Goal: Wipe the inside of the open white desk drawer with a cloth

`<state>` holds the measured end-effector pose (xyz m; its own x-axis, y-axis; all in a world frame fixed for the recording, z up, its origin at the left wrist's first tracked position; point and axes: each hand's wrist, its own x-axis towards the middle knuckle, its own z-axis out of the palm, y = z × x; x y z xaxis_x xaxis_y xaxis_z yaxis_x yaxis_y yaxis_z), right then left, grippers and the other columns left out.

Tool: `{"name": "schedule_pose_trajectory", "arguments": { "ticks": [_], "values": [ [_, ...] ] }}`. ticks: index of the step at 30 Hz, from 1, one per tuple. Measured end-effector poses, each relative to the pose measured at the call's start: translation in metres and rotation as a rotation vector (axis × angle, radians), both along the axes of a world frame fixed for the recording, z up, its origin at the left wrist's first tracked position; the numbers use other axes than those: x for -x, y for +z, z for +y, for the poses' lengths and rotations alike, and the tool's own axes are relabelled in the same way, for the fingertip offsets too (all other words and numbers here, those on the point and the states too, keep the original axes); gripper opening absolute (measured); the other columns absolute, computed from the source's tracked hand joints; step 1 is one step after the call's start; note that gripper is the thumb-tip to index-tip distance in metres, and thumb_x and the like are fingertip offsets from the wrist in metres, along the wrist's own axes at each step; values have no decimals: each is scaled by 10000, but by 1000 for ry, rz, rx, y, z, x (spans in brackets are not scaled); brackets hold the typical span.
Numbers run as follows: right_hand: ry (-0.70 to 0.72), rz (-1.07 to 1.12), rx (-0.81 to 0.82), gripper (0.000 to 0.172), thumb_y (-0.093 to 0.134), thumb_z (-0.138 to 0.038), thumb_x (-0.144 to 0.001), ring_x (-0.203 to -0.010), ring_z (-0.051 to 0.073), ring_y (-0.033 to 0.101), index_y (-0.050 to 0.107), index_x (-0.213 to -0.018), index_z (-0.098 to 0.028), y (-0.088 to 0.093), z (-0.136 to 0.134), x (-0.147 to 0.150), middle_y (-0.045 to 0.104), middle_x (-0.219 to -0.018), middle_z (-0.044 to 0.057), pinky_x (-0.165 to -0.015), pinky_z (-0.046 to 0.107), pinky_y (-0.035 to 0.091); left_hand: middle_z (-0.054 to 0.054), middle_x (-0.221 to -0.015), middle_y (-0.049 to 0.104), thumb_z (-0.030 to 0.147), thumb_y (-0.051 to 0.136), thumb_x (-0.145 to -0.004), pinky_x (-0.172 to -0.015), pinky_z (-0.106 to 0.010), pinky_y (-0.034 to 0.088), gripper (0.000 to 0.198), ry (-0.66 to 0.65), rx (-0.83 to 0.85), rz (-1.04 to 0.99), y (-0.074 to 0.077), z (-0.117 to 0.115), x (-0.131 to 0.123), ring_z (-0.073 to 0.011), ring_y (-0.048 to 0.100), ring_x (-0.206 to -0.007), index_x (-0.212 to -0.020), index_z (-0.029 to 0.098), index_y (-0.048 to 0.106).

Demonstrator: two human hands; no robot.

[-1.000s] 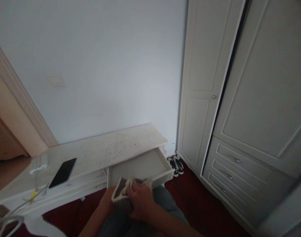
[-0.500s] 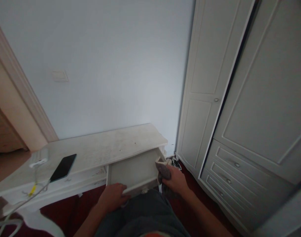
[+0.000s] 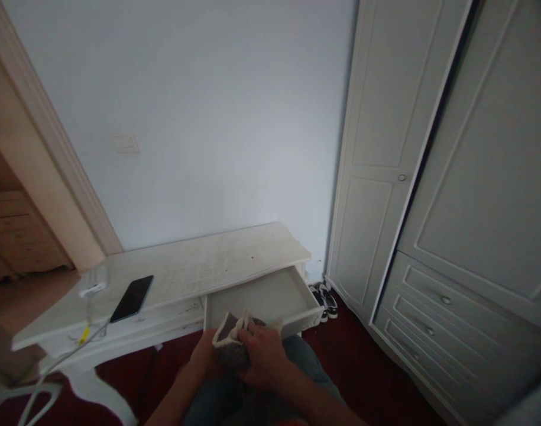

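A grey cloth [image 3: 232, 354] with a cream edge is bunched up in front of my body, at the near side of the pulled-out drawer [image 3: 308, 288]. My right hand [image 3: 265, 353] grips it from the right, fingers folded over the cream part. From the other side my left hand [image 3: 204, 355] holds the cloth's left edge, its fingertips partly hidden behind the fabric. The drawer's visible floor is bare, and its front left part is covered by the hands and cloth.
A phone [image 3: 132, 297] and a white power strip [image 3: 93, 281] with a cable lie on the left of the white table [image 3: 208, 251]. Black-and-white shoes [image 3: 327, 302] stand on the red carpet beside a white wardrobe [image 3: 368, 236]. A doorway opens at far left.
My right hand has carried the cloth left, from the drawer's right corner to my left hand. My left hand has let go of the drawer front and now holds the cloth.
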<state>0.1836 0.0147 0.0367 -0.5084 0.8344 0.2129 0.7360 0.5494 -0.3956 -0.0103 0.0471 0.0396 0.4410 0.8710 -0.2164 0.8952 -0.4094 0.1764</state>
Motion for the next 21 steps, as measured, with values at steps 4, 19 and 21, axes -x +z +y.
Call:
{"name": "schedule_pose_trajectory", "arguments": {
  "ticks": [4,19,21],
  "values": [
    [-106,64,60,413,751,-441,-714,-1014,301,700,690,-1078,-254,9,11,-39,743,-1105,63,-871,378,506,-137,-1137,811,443,527,-925,-920,-450,562,382,39,-51,49,0,-1,-8,-364,750,-1078,-1094,234,799],
    [-421,-19,18,455,702,-410,-756,-1083,337,692,677,-1175,-232,9,13,-95,733,-1156,99,-898,400,496,-192,-1136,795,528,513,-929,-943,-495,556,500,11,-98,98,-1,0,-8,-385,747,-1083,-1177,185,779],
    [-319,-18,-2,451,731,-416,-741,-1064,342,693,671,-1157,-252,8,6,-63,728,-1162,89,-873,390,497,-193,-1121,799,510,487,-944,-917,-488,563,497,15,-93,99,0,0,-9,-383,755,-1053,-1189,189,777]
  ]
}}
